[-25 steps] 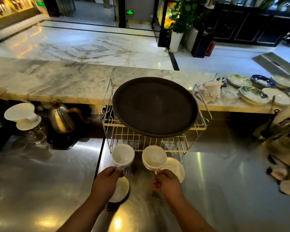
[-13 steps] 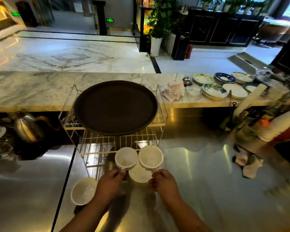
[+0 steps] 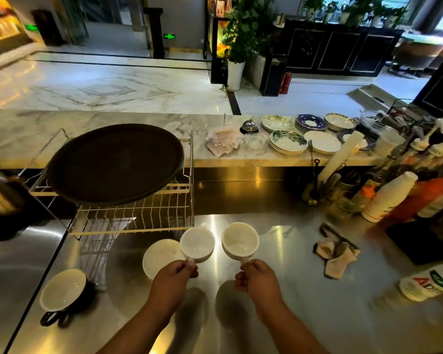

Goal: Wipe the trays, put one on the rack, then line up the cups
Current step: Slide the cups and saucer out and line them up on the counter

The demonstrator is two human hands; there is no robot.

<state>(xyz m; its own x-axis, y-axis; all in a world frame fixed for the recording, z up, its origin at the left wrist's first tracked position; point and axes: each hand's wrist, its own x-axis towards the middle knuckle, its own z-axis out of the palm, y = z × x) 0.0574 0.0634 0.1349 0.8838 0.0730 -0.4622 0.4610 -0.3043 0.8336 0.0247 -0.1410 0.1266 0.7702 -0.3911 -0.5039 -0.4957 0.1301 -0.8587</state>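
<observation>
- Against the frame half a second back, the two white cups sit farther apart, a strip of bare steel showing between them, and the view has swung rightward so the rack now lies up and left of the fingers.
- The saucer point(image 3: 159, 256), earlier seen between the cups, now shows left of the left cup point(image 3: 197, 242); the black-handled cup point(image 3: 63, 290) lies well out to the left of the left hand point(image 3: 173, 277).
- The right cup point(image 3: 240, 241) is apart from the left cup, just past the fingertips of the right hand point(image 3: 260, 277).
- The dark round tray point(image 3: 115, 162) rests on the top tier of the wire rack point(image 3: 149, 215), beyond and left of both hands.
- The work surface is a shiny steel counter point(image 3: 279, 315); a crumpled cloth point(image 3: 336, 254) lies to the right of the right hand's fingers.
- Beyond the counter a marble ledge point(image 3: 23, 134) carries stacked plates point(image 3: 288, 141), with a polished lobby floor and potted plants behind.
- Both forearms reach forward side by side; each hand has its fingers pinched closed on the handle of its cup, left hand on the left cup, right hand on the right cup.
- Whether the cups touch the counter or are lifted cannot be told.
</observation>
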